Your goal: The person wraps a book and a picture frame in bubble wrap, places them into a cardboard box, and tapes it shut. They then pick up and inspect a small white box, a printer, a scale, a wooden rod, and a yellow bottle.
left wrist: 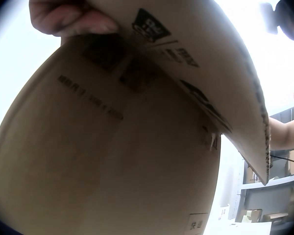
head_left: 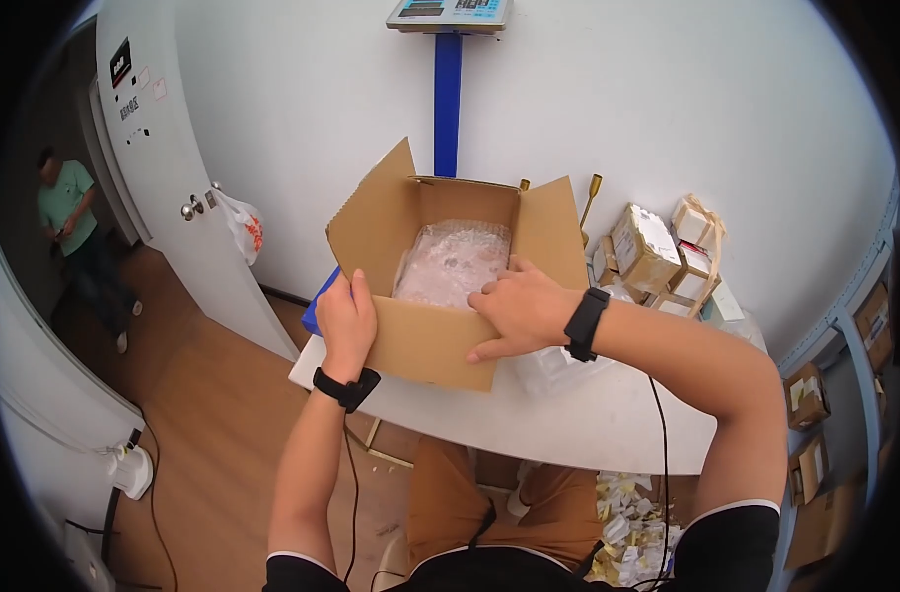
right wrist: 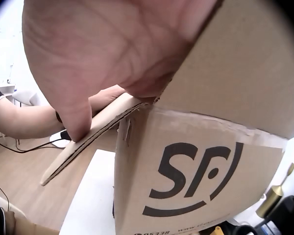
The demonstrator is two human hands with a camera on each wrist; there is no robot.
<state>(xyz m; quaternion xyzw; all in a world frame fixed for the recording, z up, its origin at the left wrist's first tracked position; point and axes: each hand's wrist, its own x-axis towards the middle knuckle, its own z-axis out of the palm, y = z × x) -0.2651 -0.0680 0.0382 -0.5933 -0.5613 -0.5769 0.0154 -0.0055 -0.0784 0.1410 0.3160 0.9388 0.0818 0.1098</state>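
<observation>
An open cardboard box [head_left: 425, 340] sits tilted on the table, flaps spread, with a bubble-wrapped item [head_left: 455, 259] inside. My left hand [head_left: 346, 321] grips its front left corner; in the left wrist view that hand's fingers [left wrist: 76, 19] lie along the cardboard edge beside the printed flap [left wrist: 201, 54]. At the front right corner, my right hand [head_left: 529, 311] holds the rim, thumb on the front flap and fingertips over the edge near the wrap. The right wrist view shows the palm [right wrist: 108, 54] above the printed box side [right wrist: 201, 176]; most of its fingers are hidden.
Behind the box stands a scale on a blue post [head_left: 448, 109]. Small taped parcels [head_left: 647, 247] are piled on the table's right side, with clear plastic [head_left: 553, 370] nearer. A shelf with boxes is at far right, paper scraps are on the floor, and a person stands in the doorway.
</observation>
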